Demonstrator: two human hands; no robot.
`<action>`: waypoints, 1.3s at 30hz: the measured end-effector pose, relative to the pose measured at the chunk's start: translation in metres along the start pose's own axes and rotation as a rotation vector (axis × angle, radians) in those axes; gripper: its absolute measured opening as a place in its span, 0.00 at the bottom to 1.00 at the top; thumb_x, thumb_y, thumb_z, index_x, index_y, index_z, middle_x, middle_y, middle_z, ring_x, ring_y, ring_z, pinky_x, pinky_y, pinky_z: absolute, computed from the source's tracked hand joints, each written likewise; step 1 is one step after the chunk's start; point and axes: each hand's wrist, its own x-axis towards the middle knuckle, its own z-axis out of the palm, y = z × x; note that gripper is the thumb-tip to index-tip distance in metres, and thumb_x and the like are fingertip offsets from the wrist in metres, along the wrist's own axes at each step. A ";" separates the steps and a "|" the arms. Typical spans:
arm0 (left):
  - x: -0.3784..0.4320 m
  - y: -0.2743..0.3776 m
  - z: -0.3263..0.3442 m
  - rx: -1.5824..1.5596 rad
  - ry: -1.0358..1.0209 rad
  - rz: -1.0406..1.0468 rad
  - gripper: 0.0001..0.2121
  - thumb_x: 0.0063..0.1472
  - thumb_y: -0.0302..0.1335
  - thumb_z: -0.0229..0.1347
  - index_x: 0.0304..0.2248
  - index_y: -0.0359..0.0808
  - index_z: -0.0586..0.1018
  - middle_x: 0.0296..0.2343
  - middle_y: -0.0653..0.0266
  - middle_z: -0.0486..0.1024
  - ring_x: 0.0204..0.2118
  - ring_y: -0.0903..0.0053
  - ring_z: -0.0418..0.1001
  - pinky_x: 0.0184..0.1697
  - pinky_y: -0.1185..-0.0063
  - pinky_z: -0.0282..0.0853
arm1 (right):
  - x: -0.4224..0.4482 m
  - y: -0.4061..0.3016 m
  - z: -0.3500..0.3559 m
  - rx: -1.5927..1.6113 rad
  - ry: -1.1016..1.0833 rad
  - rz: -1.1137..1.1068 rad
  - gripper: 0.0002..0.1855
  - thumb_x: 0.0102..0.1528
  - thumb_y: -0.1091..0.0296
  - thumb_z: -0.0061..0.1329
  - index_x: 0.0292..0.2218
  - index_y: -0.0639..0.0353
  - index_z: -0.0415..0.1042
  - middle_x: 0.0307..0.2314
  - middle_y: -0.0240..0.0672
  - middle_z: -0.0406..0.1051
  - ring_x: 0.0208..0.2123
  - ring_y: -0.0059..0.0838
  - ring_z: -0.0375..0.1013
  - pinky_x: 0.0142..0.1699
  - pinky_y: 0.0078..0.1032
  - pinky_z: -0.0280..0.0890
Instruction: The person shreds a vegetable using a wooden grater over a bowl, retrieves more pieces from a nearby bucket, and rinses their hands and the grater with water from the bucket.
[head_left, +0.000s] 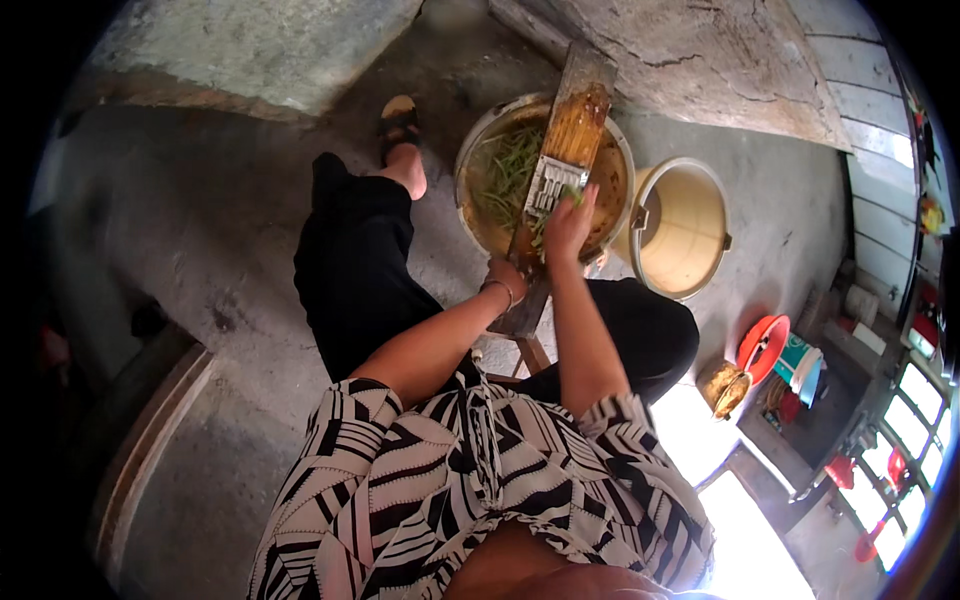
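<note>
A wooden board (574, 127) with a metal grater plate (555, 184) set in it slants across a round tub (466, 206). Thin green vegetable shreds (510, 169) lie in the tub, mostly left of the board. My left hand (505, 276) grips the board's edge near its lower end, a bracelet at the wrist. On the board just below the plate, my right hand (568, 229) presses a piece of green vegetable (574, 193), mostly covered by the fingers. A few shreds cling to the wood beside that hand.
Right of the tub stands a tall cream plastic bucket (682, 229). Farther right are a red basin (763, 346), a teal bucket (799, 367) and a yellowish container (726, 390). Cracked walls (697, 67) rise behind the tub. A wooden stool leg (532, 354) shows below the board.
</note>
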 end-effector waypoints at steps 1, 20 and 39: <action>-0.002 0.002 0.000 -0.233 0.066 -0.091 0.17 0.57 0.33 0.40 0.36 0.24 0.68 0.33 0.48 0.72 0.38 0.61 0.70 0.38 0.70 0.62 | -0.022 0.009 -0.002 -0.025 0.019 -0.055 0.22 0.53 0.69 0.34 0.48 0.72 0.54 0.49 0.59 0.50 0.52 0.51 0.52 0.53 0.37 0.52; -0.013 0.010 0.009 -0.657 0.282 -0.272 0.19 0.54 0.37 0.43 0.32 0.24 0.73 0.32 0.45 0.71 0.40 0.65 0.69 0.42 0.73 0.60 | -0.040 0.009 -0.003 -0.044 0.041 -0.024 0.25 0.53 0.73 0.36 0.50 0.71 0.48 0.51 0.58 0.47 0.52 0.54 0.49 0.53 0.36 0.51; -0.013 0.010 0.000 -0.180 0.130 -0.113 0.18 0.58 0.35 0.36 0.33 0.35 0.76 0.33 0.56 0.73 0.36 0.65 0.70 0.38 0.70 0.56 | 0.096 -0.016 0.022 -0.110 -0.141 0.325 0.29 0.55 0.60 0.30 0.53 0.67 0.45 0.47 0.57 0.53 0.46 0.50 0.59 0.48 0.35 0.57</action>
